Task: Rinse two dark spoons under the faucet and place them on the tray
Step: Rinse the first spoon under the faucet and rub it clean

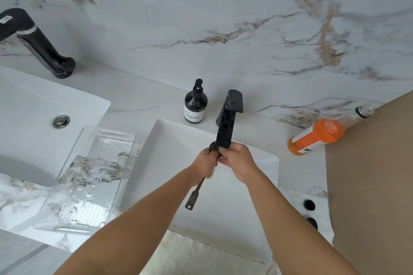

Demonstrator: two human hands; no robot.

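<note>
Both my hands meet just under the spout of the black faucet (227,123), over the white sink (250,203). My left hand (204,163) grips a dark spoon (194,195); its perforated handle hangs down toward me and its bowl shows above my fingers by the spout. My right hand (238,162) touches the spoon's bowl end with its fingertips. Whether a second spoon sits in the hands is hidden. The clear glass tray (67,187) lies on the counter left of the sink, with nothing on it.
A dark soap pump bottle (196,104) stands behind the sink left of the faucet. An orange bottle (321,136) lies on its side at the right, against a brown panel (375,181). A second sink (33,123) and black faucet (38,40) sit far left.
</note>
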